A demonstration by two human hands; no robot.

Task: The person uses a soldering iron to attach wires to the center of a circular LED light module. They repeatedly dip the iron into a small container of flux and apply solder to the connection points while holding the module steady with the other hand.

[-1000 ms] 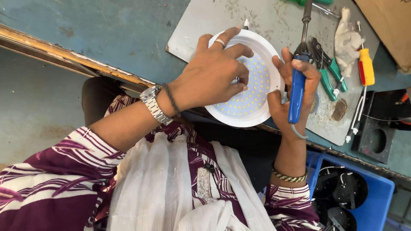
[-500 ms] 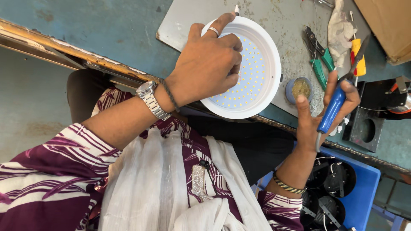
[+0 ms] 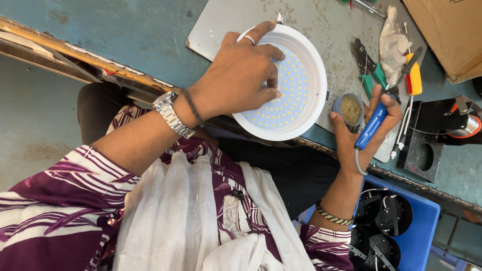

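Head view is the only angle here. The person's left hand is spread flat over a round white LED downlight, fingers pressing on the yellow-dotted LED board and thumb side toward the rim, so it's pinning the lamp rather than gripping it. The lamp sits on a grey work mat on the blue bench, hanging a little over the near edge.

The right hand is clenched around a blue-handled soldering iron, held off to the right of the lamp, tip up by a small round tin of flux or paste (can't tell if the tip is actually in it). Green-handled pliers, a yellow-and-red screwdriver and a blue bin of black lamp housings sit nearby.

Progress-wise: board looks seated in the housing, but the iron isn't on it, so any joint work on it looks unfinished.

Versus a second ago: the iron was right at the lamp's right edge with pliers-like handles in that hand; now it has swung away to the tin, and the left hand has stayed on the lamp.
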